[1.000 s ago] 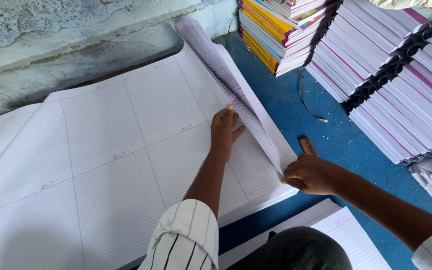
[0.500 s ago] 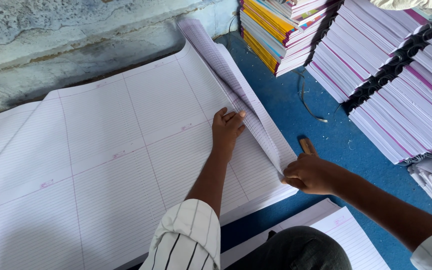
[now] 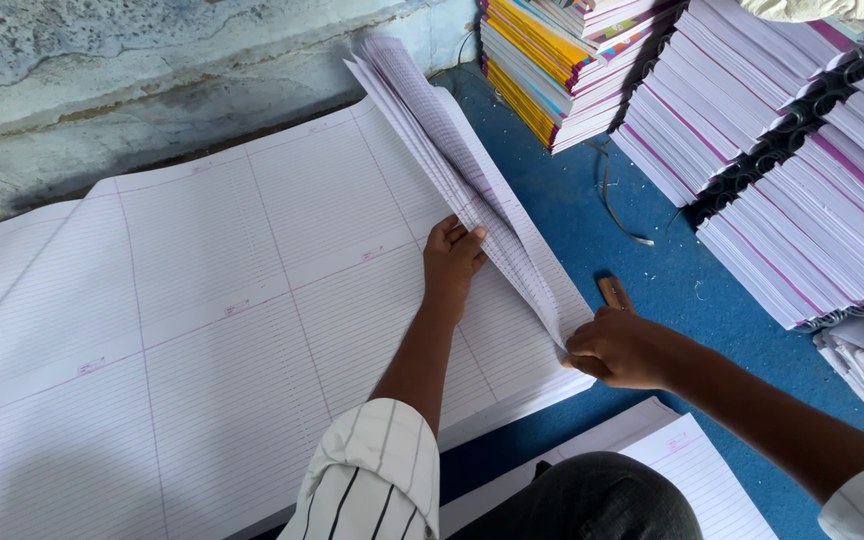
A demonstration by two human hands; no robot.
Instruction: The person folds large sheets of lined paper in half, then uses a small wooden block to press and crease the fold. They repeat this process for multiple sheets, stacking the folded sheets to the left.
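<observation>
A big stack of large ruled paper sheets (image 3: pixel 182 330) with pink margin lines lies flat on the blue floor. Along its right edge a bundle of sheets (image 3: pixel 452 150) is lifted and fanned upward. My left hand (image 3: pixel 452 262) rests flat on the stack, fingers tucked under the raised bundle. At the bundle's near corner my right hand (image 3: pixel 620 347) pinches the lifted sheets and also grips a small wooden tool (image 3: pixel 612 293), whose tip sticks out above the thumb.
Stacks of bound notebooks with pink and yellow edges (image 3: pixel 752 120) stand at the right and back right. A rough grey wall (image 3: pixel 152 60) runs along the far side. More ruled sheets (image 3: pixel 682 470) lie by my knee. A loose strap (image 3: pixel 617 205) lies on the blue floor.
My left hand has slid slightly further under the raised bundle. The right hand and the lifted sheets have stayed almost still.
</observation>
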